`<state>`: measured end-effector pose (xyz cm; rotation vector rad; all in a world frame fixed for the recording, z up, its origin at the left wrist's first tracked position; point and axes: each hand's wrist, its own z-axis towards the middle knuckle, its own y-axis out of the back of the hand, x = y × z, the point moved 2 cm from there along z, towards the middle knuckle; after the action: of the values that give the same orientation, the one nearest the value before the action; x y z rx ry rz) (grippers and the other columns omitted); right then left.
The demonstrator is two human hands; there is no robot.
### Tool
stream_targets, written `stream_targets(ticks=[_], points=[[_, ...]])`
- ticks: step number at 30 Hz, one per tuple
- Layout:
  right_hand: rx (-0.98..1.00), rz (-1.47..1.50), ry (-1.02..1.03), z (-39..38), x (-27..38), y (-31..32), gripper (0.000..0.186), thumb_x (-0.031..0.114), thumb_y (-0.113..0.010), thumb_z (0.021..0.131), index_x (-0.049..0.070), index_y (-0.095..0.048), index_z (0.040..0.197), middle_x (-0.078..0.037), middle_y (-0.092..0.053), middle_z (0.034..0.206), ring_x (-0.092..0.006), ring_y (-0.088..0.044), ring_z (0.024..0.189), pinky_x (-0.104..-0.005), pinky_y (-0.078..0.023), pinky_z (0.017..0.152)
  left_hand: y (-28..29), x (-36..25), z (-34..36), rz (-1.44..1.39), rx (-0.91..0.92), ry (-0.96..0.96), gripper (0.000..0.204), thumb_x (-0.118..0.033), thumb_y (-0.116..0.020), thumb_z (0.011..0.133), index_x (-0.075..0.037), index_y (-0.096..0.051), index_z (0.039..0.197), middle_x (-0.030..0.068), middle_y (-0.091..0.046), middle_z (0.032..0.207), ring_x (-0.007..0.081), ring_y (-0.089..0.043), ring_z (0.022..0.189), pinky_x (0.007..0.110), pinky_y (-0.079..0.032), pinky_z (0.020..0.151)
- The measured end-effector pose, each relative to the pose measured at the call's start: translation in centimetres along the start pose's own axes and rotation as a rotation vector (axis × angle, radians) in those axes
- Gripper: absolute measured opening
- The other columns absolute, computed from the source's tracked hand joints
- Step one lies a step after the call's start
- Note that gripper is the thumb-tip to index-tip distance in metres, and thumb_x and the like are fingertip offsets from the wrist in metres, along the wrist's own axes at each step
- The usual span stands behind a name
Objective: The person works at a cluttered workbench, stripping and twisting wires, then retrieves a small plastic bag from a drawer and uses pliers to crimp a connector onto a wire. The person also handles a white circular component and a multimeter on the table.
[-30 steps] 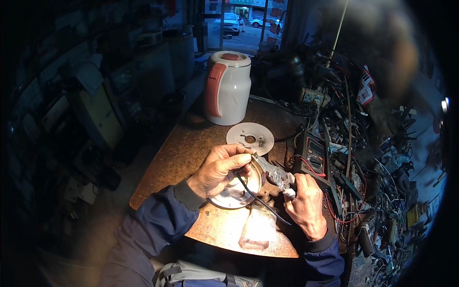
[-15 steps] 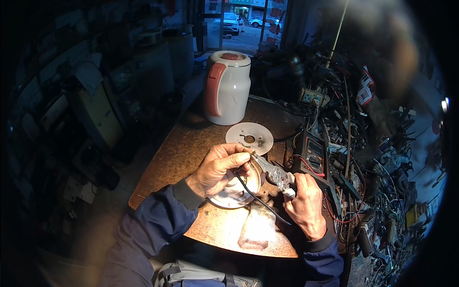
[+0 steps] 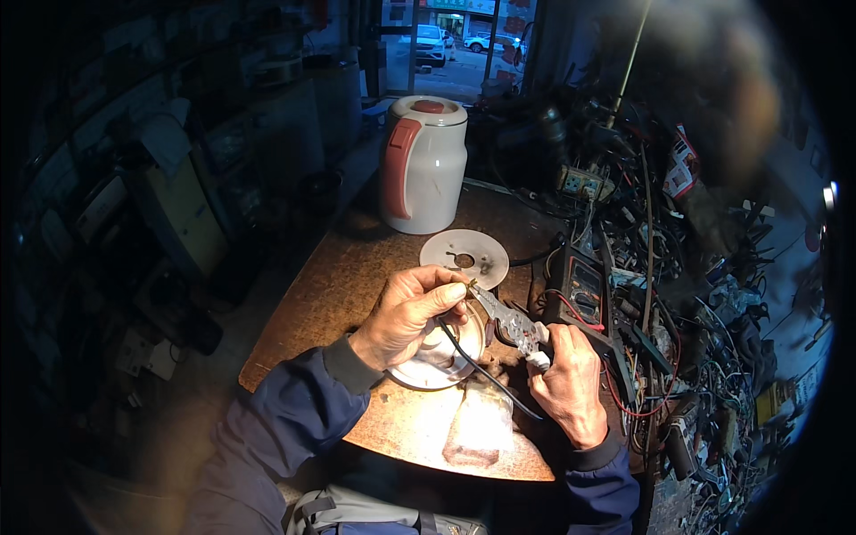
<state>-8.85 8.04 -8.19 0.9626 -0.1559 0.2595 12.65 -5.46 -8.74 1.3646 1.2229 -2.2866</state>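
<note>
Over the round white base (image 3: 432, 367), my left hand (image 3: 406, 312) pinches the end of a black cord (image 3: 471, 357). A small brass-coloured bit (image 3: 471, 284) sticks out at the fingertips; its exact form is too small to tell. My right hand (image 3: 573, 383) is closed around the pale handles of flat metal wire-stripping pliers (image 3: 510, 324). The tips of the pliers meet the brass-coloured bit, right beside my left thumb. From my left fingers the cord slants down toward my right wrist. Beyond my hands lies a white disc (image 3: 486, 254) with a central hole and dark smudges.
A white kettle (image 3: 441, 178) with a pink handle stands at the back of the wooden table (image 3: 308, 308). To the right are a multimeter (image 3: 584, 290) with red leads and a heap of cables and parts (image 3: 713, 357). A crumpled pale packet (image 3: 480, 428) lies near the front edge.
Both hands, the pliers and the cord stay almost where they were. The tips of the pliers have shifted only very slightly at the brass-coloured bit.
</note>
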Motion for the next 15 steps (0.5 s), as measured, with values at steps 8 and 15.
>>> stream_targets(ticks=[8,15], points=[[-0.021,-0.008,0.002,0.08,0.26,0.24,0.048,-0.002,-0.072,0.061,-0.004,-0.061,0.108,-0.019,-0.059,0.09,-0.0386,-0.061,0.087,-0.045,-0.052,0.079,0.16,0.14,0.1,0.008,-0.001,-0.005,0.017,-0.006,-0.066,0.098,0.001,-0.067,0.112,0.0093,-0.07,0.09,0.0169,-0.07,0.083,0.033,-0.062,0.079],[-0.032,-0.014,0.019,-0.08,0.09,0.1,0.049,-0.003,-0.071,0.061,-0.004,-0.061,0.108,-0.019,-0.059,0.091,-0.0386,-0.061,0.086,-0.0449,-0.052,0.079,0.06,-0.02,0.02,0.015,0.002,-0.002,0.017,-0.006,-0.067,0.097,0.002,-0.067,0.112,0.0091,-0.07,0.091,0.0169,-0.07,0.084,0.033,-0.062,0.079]])
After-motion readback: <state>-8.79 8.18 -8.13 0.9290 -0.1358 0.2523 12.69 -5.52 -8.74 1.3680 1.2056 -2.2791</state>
